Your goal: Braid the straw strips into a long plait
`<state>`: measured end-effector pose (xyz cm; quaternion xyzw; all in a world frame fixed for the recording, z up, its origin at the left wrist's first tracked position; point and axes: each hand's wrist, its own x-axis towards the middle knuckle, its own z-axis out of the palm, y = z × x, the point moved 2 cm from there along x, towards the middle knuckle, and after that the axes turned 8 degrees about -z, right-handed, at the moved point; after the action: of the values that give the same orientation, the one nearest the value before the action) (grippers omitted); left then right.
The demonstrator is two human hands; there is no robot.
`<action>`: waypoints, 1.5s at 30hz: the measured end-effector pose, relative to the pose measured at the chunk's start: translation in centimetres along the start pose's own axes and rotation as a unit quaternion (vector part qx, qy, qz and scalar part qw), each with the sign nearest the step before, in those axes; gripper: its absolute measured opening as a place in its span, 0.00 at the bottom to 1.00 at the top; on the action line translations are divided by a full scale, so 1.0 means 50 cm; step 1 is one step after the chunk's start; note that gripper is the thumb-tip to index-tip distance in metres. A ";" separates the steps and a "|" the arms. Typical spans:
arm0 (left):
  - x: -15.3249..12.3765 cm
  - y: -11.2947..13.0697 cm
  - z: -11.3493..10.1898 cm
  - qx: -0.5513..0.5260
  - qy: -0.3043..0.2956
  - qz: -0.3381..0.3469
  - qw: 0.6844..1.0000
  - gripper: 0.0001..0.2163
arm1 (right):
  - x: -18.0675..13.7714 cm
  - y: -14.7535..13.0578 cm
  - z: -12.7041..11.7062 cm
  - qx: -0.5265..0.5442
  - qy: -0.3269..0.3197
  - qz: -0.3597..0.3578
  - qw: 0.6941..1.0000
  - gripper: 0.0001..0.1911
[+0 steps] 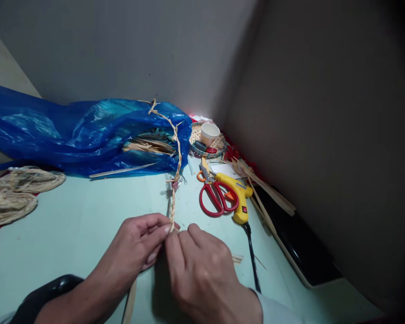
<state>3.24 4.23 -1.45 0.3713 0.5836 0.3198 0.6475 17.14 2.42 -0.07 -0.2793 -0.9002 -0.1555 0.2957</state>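
Note:
A thin braid [178,168] of pale dried fibre runs from the blue bag down toward me. At its near end my left hand [138,245] pinches it between thumb and fingers. My right hand [200,265] is closed right beside, its fingertips touching the same end; the strands in its grip are mostly hidden. Along its length the braid passes a small clip or pin, too small to make out. Flat strips of the same fibre [130,301] show below my left wrist.
A blue plastic bag [77,130] holds dried fibre. Red-handled scissors [211,198] lie against a yellow glue gun [239,193] with a black cord. Behind stand a woven basket [219,146] and a white cup [209,132]. Woven soles [11,207] lie left, a black tablet-like slab [300,247] right.

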 end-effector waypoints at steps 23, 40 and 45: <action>0.009 0.000 -0.025 -0.021 -0.084 0.048 0.995 0.17 | 0.014 0.085 0.011 0.607 -0.128 0.341 0.706 0.12; -0.030 0.057 -0.045 0.362 0.049 0.185 0.912 0.15 | 0.014 0.074 0.016 0.513 -0.108 0.347 0.777 0.13; -0.053 0.052 -0.023 0.451 0.108 0.290 0.837 0.15 | 0.013 0.066 0.007 0.444 -0.089 0.324 0.831 0.13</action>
<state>1.83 3.45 2.11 0.7373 0.5952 0.2325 0.2192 18.50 5.45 0.42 -0.4057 -0.7527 0.3912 0.3403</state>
